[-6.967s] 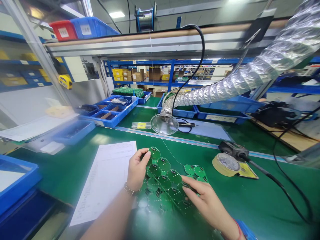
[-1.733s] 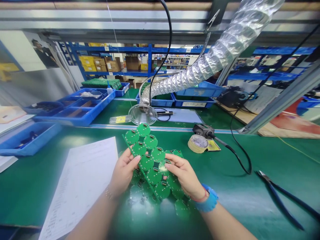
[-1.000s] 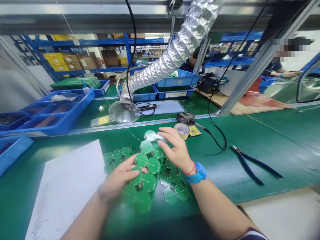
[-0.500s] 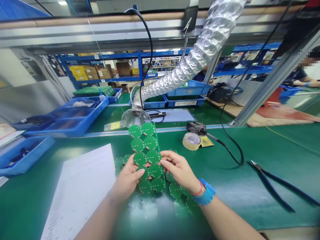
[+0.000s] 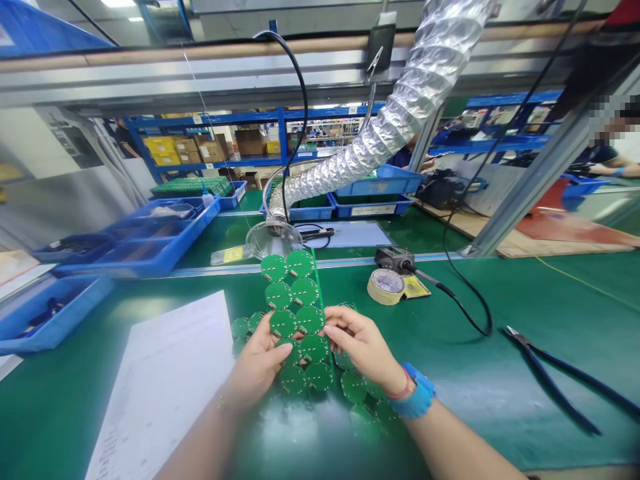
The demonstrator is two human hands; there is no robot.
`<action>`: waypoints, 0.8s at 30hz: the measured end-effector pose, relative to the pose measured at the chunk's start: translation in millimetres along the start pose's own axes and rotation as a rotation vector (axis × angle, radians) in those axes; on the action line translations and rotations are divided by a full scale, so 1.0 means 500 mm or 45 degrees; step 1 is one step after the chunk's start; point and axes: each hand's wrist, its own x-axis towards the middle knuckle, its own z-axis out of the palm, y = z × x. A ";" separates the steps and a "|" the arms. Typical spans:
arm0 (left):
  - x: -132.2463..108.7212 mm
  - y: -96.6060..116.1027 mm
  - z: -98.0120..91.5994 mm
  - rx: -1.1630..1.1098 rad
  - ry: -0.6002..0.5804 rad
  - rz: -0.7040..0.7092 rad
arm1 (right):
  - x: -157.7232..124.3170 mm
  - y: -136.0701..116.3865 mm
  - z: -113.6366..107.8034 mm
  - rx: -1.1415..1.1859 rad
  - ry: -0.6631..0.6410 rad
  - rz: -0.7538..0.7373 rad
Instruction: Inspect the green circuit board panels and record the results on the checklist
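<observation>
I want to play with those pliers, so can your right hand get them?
Probably yes. Your right hand would have to let go of the green boards, but the pliers lie off to its right, with only green mat between.

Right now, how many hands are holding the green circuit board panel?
2: left hand at the left of the green circuit board panel, right hand at its right.

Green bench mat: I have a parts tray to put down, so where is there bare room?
The widest patch of bare green mat lies between the right hand and the blue-handled pliers, below the black cable. A narrower strip runs left of the paper sheet. It is crowded around the green circuit boards, under the left hand, and by the tape roll.
</observation>
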 end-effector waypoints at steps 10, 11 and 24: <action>0.001 0.003 0.003 -0.012 -0.023 0.006 | -0.002 -0.003 0.001 0.001 -0.011 0.032; 0.001 0.003 0.003 -0.007 -0.020 0.005 | -0.002 -0.002 0.001 0.003 -0.012 0.034; 0.001 0.003 0.004 0.002 -0.009 -0.010 | -0.003 0.001 0.001 0.009 -0.005 0.019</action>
